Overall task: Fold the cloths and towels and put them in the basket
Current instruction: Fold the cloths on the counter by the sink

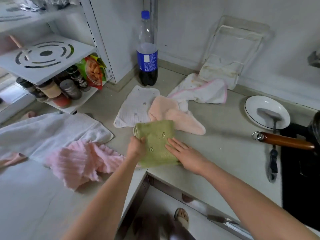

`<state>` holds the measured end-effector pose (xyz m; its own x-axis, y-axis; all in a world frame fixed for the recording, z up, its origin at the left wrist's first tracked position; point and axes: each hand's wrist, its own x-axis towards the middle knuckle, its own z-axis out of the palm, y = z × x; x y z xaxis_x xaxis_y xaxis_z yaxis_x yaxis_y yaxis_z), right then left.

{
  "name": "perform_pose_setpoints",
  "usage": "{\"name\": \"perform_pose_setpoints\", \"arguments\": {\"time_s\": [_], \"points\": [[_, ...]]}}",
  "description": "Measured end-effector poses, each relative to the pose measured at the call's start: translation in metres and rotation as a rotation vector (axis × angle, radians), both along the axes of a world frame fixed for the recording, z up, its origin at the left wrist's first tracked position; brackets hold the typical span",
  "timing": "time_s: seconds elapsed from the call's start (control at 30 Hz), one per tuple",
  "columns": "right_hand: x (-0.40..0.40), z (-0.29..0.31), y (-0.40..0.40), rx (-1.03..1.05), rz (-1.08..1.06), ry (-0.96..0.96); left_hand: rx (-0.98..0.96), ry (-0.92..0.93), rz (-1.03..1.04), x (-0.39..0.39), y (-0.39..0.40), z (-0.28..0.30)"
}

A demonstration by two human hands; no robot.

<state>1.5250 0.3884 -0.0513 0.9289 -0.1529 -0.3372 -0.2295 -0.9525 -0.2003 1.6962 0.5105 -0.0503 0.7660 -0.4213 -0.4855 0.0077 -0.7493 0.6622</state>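
Note:
A folded green cloth (156, 135) with small printed figures lies at the inner corner of the counter. My left hand (137, 147) grips its left edge, fingers curled round it. My right hand (184, 152) lies flat on its right half, fingers straight. Beyond it lie a peach cloth (174, 116), a white star-print cloth (136, 106) and a white cloth with pink trim (202, 91). On the left lie a ribbed pink towel (83, 161) and a large white towel (46, 130). No basket is in view.
A cola bottle (147, 54) stands in the far corner beside a white wire rack (226, 54). A spice shelf (57, 73) sits at the far left. On the right are a white plate (251, 108), a spatula (273, 135), a wooden pan handle (285, 141) and the black hob (299, 179).

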Motion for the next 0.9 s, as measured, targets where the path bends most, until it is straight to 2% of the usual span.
{"name": "perform_pose_setpoints", "arguments": {"time_s": [0.07,0.13,0.3,0.5,0.67,0.8,0.9], "points": [[-0.008,-0.013,0.002,-0.02,0.038,0.075,0.073,0.023,-0.013,-0.008,0.008,-0.016],[-0.007,-0.013,0.0,-0.032,0.053,0.054,0.087,0.006,-0.032,-0.007,0.011,-0.025],[0.049,-0.012,0.01,-0.012,-0.204,-0.25,0.109,-0.091,-0.064,-0.007,0.012,-0.036],[0.061,-0.058,-0.001,-0.052,-0.214,-0.166,0.176,-0.234,-0.127,-0.016,0.016,-0.044],[0.062,-0.057,0.003,-0.073,-0.211,-0.147,0.114,-0.119,-0.123,-0.01,0.019,-0.038],[0.044,-0.061,0.026,-0.166,-0.07,-0.216,-0.034,0.113,0.125,0.005,0.01,-0.036],[0.032,-0.065,0.021,-0.14,0.086,-0.228,-0.123,0.121,0.211,0.005,0.003,-0.035]]}}
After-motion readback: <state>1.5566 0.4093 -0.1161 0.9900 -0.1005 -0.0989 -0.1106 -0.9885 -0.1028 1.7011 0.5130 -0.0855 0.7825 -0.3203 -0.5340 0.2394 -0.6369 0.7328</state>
